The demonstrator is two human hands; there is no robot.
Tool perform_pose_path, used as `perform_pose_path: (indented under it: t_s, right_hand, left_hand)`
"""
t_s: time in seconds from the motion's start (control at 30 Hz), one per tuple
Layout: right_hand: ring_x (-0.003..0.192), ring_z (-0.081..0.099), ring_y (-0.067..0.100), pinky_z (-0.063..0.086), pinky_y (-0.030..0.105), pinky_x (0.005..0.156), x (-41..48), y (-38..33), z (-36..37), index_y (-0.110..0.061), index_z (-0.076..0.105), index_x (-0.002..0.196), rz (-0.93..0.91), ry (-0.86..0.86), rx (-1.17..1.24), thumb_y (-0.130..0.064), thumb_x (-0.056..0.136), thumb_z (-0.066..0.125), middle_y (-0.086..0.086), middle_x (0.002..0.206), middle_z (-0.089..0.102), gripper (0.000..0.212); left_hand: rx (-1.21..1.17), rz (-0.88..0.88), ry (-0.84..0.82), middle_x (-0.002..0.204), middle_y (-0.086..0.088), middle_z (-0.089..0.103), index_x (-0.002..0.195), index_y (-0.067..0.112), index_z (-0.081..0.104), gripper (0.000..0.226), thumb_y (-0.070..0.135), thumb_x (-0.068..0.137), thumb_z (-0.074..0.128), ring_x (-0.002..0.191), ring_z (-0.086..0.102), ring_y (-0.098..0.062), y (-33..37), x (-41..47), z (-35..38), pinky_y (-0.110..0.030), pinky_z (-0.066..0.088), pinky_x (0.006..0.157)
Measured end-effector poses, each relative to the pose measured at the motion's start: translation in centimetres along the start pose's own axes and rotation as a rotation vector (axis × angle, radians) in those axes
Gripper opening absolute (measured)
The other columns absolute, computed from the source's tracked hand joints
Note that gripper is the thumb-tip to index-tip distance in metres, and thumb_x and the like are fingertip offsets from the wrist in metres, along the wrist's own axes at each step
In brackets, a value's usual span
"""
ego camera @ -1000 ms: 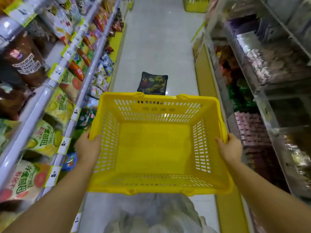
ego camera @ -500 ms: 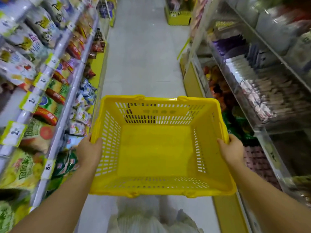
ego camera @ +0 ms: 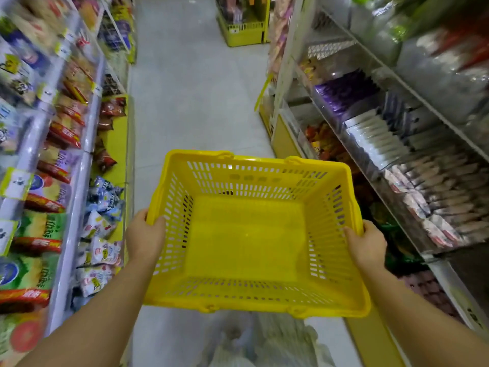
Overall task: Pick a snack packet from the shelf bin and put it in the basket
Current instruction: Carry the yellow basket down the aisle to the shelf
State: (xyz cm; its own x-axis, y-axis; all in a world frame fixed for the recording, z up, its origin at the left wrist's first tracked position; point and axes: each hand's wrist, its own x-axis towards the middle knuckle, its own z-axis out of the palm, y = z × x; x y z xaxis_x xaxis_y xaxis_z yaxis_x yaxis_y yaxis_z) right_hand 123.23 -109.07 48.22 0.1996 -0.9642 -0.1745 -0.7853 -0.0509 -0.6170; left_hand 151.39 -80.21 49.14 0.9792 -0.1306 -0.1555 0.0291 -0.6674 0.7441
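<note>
The left hand point(ego camera: 144, 234) is gripping the yellow shopping basket point(ego camera: 254, 158) by its side rim at the basket's 9 o'clock, wrapped over the edge. The right hand point(ego camera: 366, 245) is gripping the opposite rim at 3 o'clock in the same way. The basket is hanging roughly level between them above the aisle floor point(ego camera: 190, 88) and is carrying nothing. No packet is in hand yet. The snack packets point(ego camera: 436, 207) are lying in the clear shelf bins point(ego camera: 412, 234) at the view's 2 to 3 o'clock, and the bin of pale pink-and-white packets is sitting nearest, just beyond the right hand. Bagged crisps point(ego camera: 39, 229) are lining the open shelves at 9 o'clock, blurred. The step in hand appears to be approaching and choosing a bin. Doing it well means stopping square to that bin and taking the basket's weight in the left hand, so that it is not tipping. The right hand is then free to reach over the bin's front wall and pinch a single top packet without dragging its neighbours out.
</note>
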Motion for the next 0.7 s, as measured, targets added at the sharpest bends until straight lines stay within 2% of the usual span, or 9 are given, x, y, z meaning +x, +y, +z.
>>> perform_pose_path:
  t_s: [0.13, 0.23, 0.33, 0.43, 0.53, 0.63, 0.7]
  right_hand:
    - [0.101, 0.058, 0.048, 0.043, 0.048, 0.087, 5.8, -2.5, 2.8, 0.004, 0.061, 0.111, 0.033, -0.011, -0.006, -0.012, 0.087, 0.066, 0.032, 0.104, 0.065, 0.029]
    - [0.1, 0.058, 0.05, 0.043, 0.047, 0.085, 10.1, -3.8, 5.0, 0.006, 0.061, 0.11, 0.051, -0.035, -0.022, -0.012, 0.087, 0.066, 0.035, 0.104, 0.064, 0.03]
    - [0.104, 0.057, 0.051, 0.043, 0.048, 0.087, 13.9, -5.1, 6.1, 0.008, 0.059, 0.112, 0.13, -0.084, -0.08, -0.012, 0.088, 0.066, 0.036, 0.109, 0.062, 0.033]
    - [0.109, 0.057, 0.049, 0.043, 0.046, 0.089, 17.7, -6.5, 6.8, 0.006, 0.057, 0.118, 0.141, -0.179, -0.099, -0.014, 0.087, 0.066, 0.034, 0.115, 0.061, 0.038]
    - [0.113, 0.056, 0.047, 0.042, 0.044, 0.091, 20.9, -7.8, 7.2, 0.007, 0.056, 0.119, 0.16, -0.276, -0.164, -0.017, 0.088, 0.066, 0.034, 0.119, 0.06, 0.041]
    - [0.114, 0.055, 0.047, 0.043, 0.042, 0.09, 22.8, -8.7, 7.6, 0.007, 0.058, 0.117, 0.215, -0.292, -0.129, -0.017, 0.088, 0.066, 0.033, 0.12, 0.06, 0.039]
    - [0.114, 0.055, 0.047, 0.043, 0.043, 0.091, 23.8, -9.0, 7.8, 0.008, 0.058, 0.117, 0.265, -0.297, -0.11, -0.018, 0.088, 0.066, 0.034, 0.121, 0.059, 0.04]
  left_hand:
    - [0.009, -0.017, 0.009, 0.074, -0.01, 0.058, 0.093, 0.01, 0.06, 0.005, 0.013, 0.092, 0.056, 0.061, 0.05, -0.026, 2.3, 5.6, 3.5, -0.03, 0.035, 0.051]
    - [0.054, -0.015, 0.008, 0.072, -0.009, 0.055, 0.091, 0.012, 0.058, 0.002, 0.014, 0.092, 0.057, 0.062, 0.049, -0.028, 5.0, 10.0, 6.5, -0.032, 0.034, 0.053]
    - [0.127, 0.001, 0.002, 0.076, -0.008, 0.058, 0.1, 0.014, 0.061, 0.01, 0.016, 0.091, 0.057, 0.069, 0.054, -0.031, 8.4, 14.0, 8.9, -0.035, 0.036, 0.058]
    - [0.192, 0.05, 0.024, 0.083, -0.008, 0.058, 0.115, 0.008, 0.062, 0.026, 0.018, 0.092, 0.057, 0.074, 0.055, -0.031, 11.5, 17.4, 11.0, -0.036, 0.038, 0.063]
    - [0.254, 0.064, 0.017, 0.086, -0.013, 0.06, 0.113, 0.007, 0.062, 0.025, 0.019, 0.091, 0.055, 0.075, 0.056, -0.034, 13.7, 20.2, 12.6, -0.037, 0.039, 0.062]
    - [0.281, 0.095, -0.003, 0.09, -0.017, 0.062, 0.11, 0.008, 0.062, 0.023, 0.019, 0.09, 0.056, 0.077, 0.055, -0.034, 16.2, 22.8, 14.3, -0.037, 0.04, 0.063]
    - [0.309, 0.131, -0.015, 0.098, -0.02, 0.065, 0.111, 0.008, 0.062, 0.025, 0.02, 0.09, 0.056, 0.085, 0.059, -0.037, 18.0, 24.4, 15.7, -0.037, 0.04, 0.067]
